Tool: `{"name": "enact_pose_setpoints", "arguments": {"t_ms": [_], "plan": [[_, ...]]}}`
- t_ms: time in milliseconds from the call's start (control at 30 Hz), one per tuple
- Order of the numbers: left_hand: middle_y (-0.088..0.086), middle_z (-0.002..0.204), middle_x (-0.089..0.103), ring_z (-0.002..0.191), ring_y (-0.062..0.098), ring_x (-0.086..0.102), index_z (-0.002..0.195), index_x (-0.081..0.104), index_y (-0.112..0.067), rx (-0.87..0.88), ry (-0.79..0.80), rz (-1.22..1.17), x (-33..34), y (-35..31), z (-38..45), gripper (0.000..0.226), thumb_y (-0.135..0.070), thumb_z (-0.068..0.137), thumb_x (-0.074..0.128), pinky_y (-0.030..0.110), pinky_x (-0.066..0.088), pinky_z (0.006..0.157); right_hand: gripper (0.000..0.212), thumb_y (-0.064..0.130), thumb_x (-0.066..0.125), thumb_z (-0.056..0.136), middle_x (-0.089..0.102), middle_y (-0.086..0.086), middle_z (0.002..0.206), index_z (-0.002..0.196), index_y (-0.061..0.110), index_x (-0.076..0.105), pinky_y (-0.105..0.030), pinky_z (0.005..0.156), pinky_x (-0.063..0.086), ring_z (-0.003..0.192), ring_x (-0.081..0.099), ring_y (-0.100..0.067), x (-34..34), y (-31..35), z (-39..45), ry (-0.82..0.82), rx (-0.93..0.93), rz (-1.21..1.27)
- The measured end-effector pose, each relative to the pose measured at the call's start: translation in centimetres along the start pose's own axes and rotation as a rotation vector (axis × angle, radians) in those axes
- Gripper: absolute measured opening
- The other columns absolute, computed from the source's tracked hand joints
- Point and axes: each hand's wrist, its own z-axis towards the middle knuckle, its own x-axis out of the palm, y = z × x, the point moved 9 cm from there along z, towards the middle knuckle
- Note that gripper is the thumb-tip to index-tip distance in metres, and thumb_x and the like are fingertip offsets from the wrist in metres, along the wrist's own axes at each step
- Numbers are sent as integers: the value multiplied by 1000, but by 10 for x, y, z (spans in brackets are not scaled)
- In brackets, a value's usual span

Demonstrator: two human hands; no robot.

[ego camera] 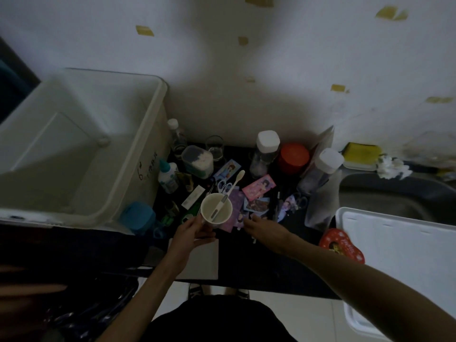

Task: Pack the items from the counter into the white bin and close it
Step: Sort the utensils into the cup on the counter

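The open white bin (138, 154) stands at the left of the dark counter, nothing visible inside it. My left hand (192, 233) grips a white cup (216, 209) holding a toothbrush (228, 191) that leans out to the upper right. My right hand (261, 229) reaches down onto the picture cards (256, 206) lying just right of the cup, fingertips at a card's edge. The bin's white lid (399, 245) lies at the right.
The counter holds a cotton-swab box (197, 160), a white squeeze bottle (169, 177), a glass (215, 149), two white-capped jars (265, 151), a red-lidded jar (293, 157), a blue cup (138, 217) and a red heart tin (341, 245). A sink (394, 193) lies right.
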Motion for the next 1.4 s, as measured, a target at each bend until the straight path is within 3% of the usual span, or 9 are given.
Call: {"name": "enact_pose_setpoints", "arguments": {"t_ms": [167, 267, 367, 567, 767, 933, 1067, 1267, 1400], "plan": [[19, 95, 70, 91, 34, 68, 109, 62, -2, 25, -8, -16, -7, -2, 0, 30, -25, 103, 44, 38, 60, 72, 41, 11, 79, 67, 69, -1, 106, 105, 18, 68, -31, 68, 55, 93, 66, -24, -11, 12, 0, -149, -136, 10], [19, 97, 71, 90, 33, 69, 110, 62, -4, 50, -18, -12, -10, -5, -1, 29, -26, 103, 44, 39, 60, 74, 29, 10, 69, 81, 68, -1, 105, 108, 16, 65, -34, 74, 55, 95, 61, -24, -35, 13, -4, -273, -138, 117], [17, 99, 72, 93, 34, 69, 112, 64, -9, 52, -23, -21, -12, -7, -2, 27, -26, 102, 45, 43, 60, 80, 27, 23, 48, 96, 68, 5, 113, 111, 18, 69, -23, 81, 44, 100, 52, -16, -70, 9, -17, -451, -126, 243], [14, 92, 73, 94, 35, 69, 113, 63, -5, 68, -27, -14, -14, -7, 1, 29, -26, 102, 46, 41, 60, 77, 18, 10, 71, 88, 66, 0, 95, 105, 12, 71, -30, 73, 50, 86, 58, -11, -125, -53, -63, -868, 319, 665], [20, 99, 70, 95, 37, 68, 116, 62, -4, 60, -42, -16, -13, -4, 5, 31, -26, 103, 45, 40, 60, 77, 10, 12, 64, 93, 71, 4, 92, 104, 12, 64, -15, 73, 54, 82, 69, -4, -152, -82, -110, -1058, 576, 1007], [21, 105, 68, 92, 33, 69, 117, 61, -6, 48, -55, -21, -13, -2, 6, 30, -27, 102, 46, 40, 59, 78, 12, 11, 61, 95, 72, 2, 98, 105, 13, 67, -19, 80, 56, 92, 70, -9, -135, -89, -132, -1081, 684, 1195], [20, 101, 69, 89, 30, 70, 118, 59, -5, 48, -47, 5, -9, -1, 7, 31, -28, 102, 47, 36, 59, 73, 13, 10, 59, 96, 73, 1, 95, 105, 11, 67, -16, 75, 55, 85, 71, -9, -134, -72, -128, -1109, 688, 1300], [21, 98, 68, 88, 30, 68, 112, 62, -2, 66, 8, 23, 5, -6, 1, 30, -25, 102, 48, 32, 59, 69, 8, 6, 62, 93, 69, 2, 86, 96, 12, 65, -13, 65, 52, 74, 69, -4, -139, -40, -85, -919, 579, 1141], [19, 95, 69, 83, 26, 68, 110, 65, -4, 102, -1, 58, 5, -10, -1, 28, -24, 102, 47, 27, 59, 65, 7, 13, 65, 90, 65, 8, 76, 90, 17, 60, -24, 59, 51, 62, 62, -5, -135, -39, -66, -607, 520, 913]]}}
